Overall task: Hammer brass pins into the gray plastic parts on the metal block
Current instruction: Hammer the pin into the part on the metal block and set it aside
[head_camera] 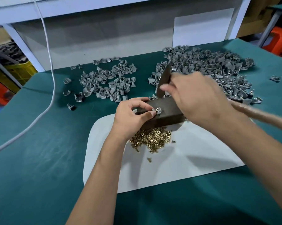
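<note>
A: At the lower centre of the frame, both forearms reach in over the green mat [39, 159]. A white sheet [193, 159] lies on it, and a heap of brass pins [150, 138] sits on that sheet, just in front of the metal block [164, 118].

B: Left hand?

A: The left hand [130, 116] is at the block's left end. Thumb and forefinger are curled and pinch a gray plastic part [157, 110] that rests on the block's top face. Whether a pin is seated in it is too small to tell.

B: Right hand?

A: The right hand [197, 98] is above the block's right half, motion-blurred. Its fingers are wrapped round the hammer [164, 82]; the dark head stands up above the block, tilted, not touching the part. The pale handle runs out to the right edge of the frame.

B: Further back?

A: Upper centre: a loose scatter of gray parts [104, 82]. Upper right: a larger, denser pile of gray parts [210, 69]. A white cable [53, 75] trails down the left side of the mat. A white panel [104, 38] stands behind the bench.
</note>
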A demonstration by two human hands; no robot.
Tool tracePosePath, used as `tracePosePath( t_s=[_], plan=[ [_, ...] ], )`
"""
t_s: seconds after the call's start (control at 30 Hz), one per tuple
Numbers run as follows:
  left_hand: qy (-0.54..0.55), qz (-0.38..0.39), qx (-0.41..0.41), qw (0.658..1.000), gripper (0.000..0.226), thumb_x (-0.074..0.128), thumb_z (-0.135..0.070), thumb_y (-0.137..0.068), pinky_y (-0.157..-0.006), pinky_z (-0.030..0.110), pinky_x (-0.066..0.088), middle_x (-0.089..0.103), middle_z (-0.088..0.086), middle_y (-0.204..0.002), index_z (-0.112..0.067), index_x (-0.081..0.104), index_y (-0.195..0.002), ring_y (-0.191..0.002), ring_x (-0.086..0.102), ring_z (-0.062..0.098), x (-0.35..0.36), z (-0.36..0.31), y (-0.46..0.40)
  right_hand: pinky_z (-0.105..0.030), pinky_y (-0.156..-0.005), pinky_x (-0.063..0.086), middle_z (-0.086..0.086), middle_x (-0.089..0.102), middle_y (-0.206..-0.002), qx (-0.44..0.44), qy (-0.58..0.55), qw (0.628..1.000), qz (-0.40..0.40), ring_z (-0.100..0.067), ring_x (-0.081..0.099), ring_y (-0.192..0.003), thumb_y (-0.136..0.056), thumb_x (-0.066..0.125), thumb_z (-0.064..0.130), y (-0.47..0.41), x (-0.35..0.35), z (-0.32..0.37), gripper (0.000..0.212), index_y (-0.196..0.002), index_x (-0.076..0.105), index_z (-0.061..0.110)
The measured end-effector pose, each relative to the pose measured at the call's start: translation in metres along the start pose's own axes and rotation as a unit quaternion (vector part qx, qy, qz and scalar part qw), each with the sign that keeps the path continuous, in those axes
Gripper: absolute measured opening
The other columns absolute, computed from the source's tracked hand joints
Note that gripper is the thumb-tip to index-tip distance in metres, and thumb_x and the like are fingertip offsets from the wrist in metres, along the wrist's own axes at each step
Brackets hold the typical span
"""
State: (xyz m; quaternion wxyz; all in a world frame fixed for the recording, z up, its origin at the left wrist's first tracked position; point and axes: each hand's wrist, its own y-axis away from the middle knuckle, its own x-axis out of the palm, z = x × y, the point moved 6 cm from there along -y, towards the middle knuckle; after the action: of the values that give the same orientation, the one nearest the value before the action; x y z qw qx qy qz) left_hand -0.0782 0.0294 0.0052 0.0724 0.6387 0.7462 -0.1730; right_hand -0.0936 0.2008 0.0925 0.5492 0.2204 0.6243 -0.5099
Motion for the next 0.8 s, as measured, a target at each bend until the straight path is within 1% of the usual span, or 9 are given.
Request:
tracePosePath(
  t_s=[0.07,0.13,0.2,0.33,0.43,0.53,0.63,0.73,0.8],
  plan=[
    [0.003,-0.002,0.006,1.0,0.017,0.086,-0.006,-0.078,-0.084,0.003,0.046,0.072,-0.004,-0.119,-0.021,0.08,-0.075,-0.107,0.067,-0.001,0.0,-0.001,-0.001,-0.036,-0.061,0.037,-0.002,0.054,-0.07,0.006,-0.023,1.0,-0.003,-0.032,0.053,-0.067,-0.106,0.038,0.051,0.008,0.006,0.008,0.035,-0.107,0.058,0.022],
    [0.007,-0.003,0.008,1.0,0.021,0.085,-0.003,-0.078,-0.086,0.005,0.047,0.072,-0.002,-0.119,-0.023,0.078,-0.074,-0.107,0.068,0.003,0.0,-0.002,0.0,-0.037,-0.064,0.036,-0.001,0.052,-0.072,0.008,-0.001,0.997,0.076,-0.031,0.051,-0.072,-0.107,0.037,0.05,0.014,0.024,0.013,0.035,-0.11,0.057,0.022],
    [0.008,-0.003,0.007,1.0,0.02,0.085,-0.002,-0.078,-0.087,0.006,0.047,0.072,-0.001,-0.12,-0.021,0.079,-0.076,-0.108,0.068,0.004,0.0,-0.003,0.001,-0.037,-0.066,0.035,0.002,0.041,-0.068,0.007,0.016,0.995,0.102,-0.029,0.046,-0.07,-0.106,0.038,0.051,0.006,0.02,0.01,0.033,-0.106,0.057,0.025],
    [0.008,-0.002,0.011,1.0,0.017,0.086,-0.008,-0.078,-0.084,0.003,0.044,0.072,-0.007,-0.119,-0.024,0.08,-0.075,-0.107,0.066,-0.003,0.0,-0.004,0.002,-0.036,-0.059,0.035,0.003,0.041,-0.064,0.004,0.005,1.0,0.003,-0.029,0.043,-0.061,-0.105,0.037,0.052,0.002,0.003,0.008,0.032,-0.099,0.053,0.025],
    [0.02,-0.012,0.016,1.0,0.026,0.087,-0.006,-0.076,-0.095,0.019,0.049,0.072,-0.001,-0.12,-0.03,0.077,-0.071,-0.11,0.068,0.007,-0.001,-0.005,0.002,-0.037,-0.062,0.039,0.0,0.053,-0.072,0.01,0.003,0.998,0.069,-0.03,0.051,-0.068,-0.107,0.036,0.05,0.015,0.024,0.017,0.036,-0.108,0.056,0.02],
    [0.021,-0.013,0.017,1.0,0.027,0.088,-0.008,-0.076,-0.101,0.03,0.05,0.071,0.001,-0.122,-0.031,0.077,-0.071,-0.115,0.066,0.011,-0.001,-0.006,0.004,-0.037,-0.064,0.034,0.004,0.041,-0.067,0.004,0.013,0.997,0.082,-0.029,0.045,-0.069,-0.106,0.039,0.051,0.006,0.018,0.011,0.033,-0.104,0.059,0.025],
    [-0.006,-0.024,0.027,0.999,0.024,0.088,-0.011,-0.076,-0.088,0.005,0.044,0.07,0.001,-0.124,-0.033,0.078,-0.072,-0.119,0.062,0.006,-0.003,-0.008,0.002,-0.035,-0.061,0.032,0.008,0.034,-0.06,0.015,-0.026,1.0,-0.004,-0.031,0.045,-0.064,-0.105,0.04,0.051,0.006,0.004,0.01,0.028,-0.097,0.055,0.028],
    [-0.005,-0.029,0.029,0.999,0.025,0.088,-0.007,-0.076,-0.077,-0.002,0.041,0.067,0.007,-0.124,-0.029,0.076,-0.073,-0.122,0.061,0.009,-0.002,-0.007,0.002,-0.037,-0.065,0.035,-0.005,0.059,-0.076,0.024,-0.027,0.997,0.068,-0.038,0.062,-0.081,-0.107,0.039,0.049,0.015,0.022,0.016,0.032,-0.105,0.056,0.023],
    [0.002,-0.024,0.026,0.999,0.021,0.087,-0.006,-0.076,-0.075,-0.002,0.042,0.067,0.008,-0.123,-0.024,0.077,-0.075,-0.123,0.06,0.01,-0.001,-0.007,0.003,-0.037,-0.068,0.035,-0.006,0.061,-0.083,0.034,-0.024,0.993,0.107,-0.035,0.059,-0.079,-0.106,0.04,0.05,0.01,0.021,0.012,0.03,-0.1,0.056,0.026]
  ],
)
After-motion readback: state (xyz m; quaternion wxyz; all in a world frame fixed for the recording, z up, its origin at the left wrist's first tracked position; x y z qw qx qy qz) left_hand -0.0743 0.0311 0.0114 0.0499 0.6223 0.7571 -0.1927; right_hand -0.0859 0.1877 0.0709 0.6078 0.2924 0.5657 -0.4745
